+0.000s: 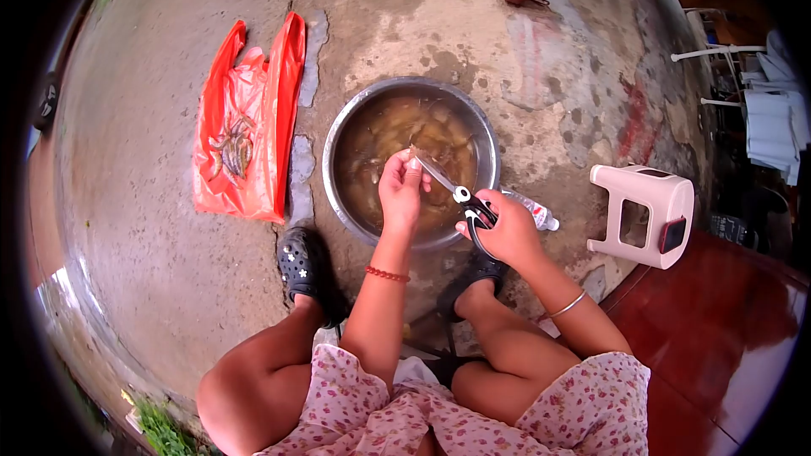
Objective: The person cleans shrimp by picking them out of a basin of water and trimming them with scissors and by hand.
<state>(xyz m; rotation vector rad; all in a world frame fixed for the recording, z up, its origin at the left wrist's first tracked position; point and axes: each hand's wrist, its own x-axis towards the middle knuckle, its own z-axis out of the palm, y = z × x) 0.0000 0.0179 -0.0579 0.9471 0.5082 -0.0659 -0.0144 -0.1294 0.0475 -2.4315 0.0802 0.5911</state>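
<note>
My right hand (508, 229) is wrapped round the black-and-white handles of a pair of scissors (463, 196). The scissor blades reach up and left to the fingertips of my left hand (400, 189). Those fingers pinch a shrimp (414, 150), mostly hidden behind them, with only a small end showing at the blade tips. Both hands are above the near half of a round metal basin (340, 212). Murky brownish water fills it, and many shrimp-like shapes lie blurred below the surface.
Left of the basin, a red plastic bag (274, 131) lies on the concrete with several shrimp (236, 156) on it. A clear bottle (541, 218) lies right of the basin, behind my right hand. Farther right is a pink stool (655, 202) on its side. My clogs (297, 262) flank the basin.
</note>
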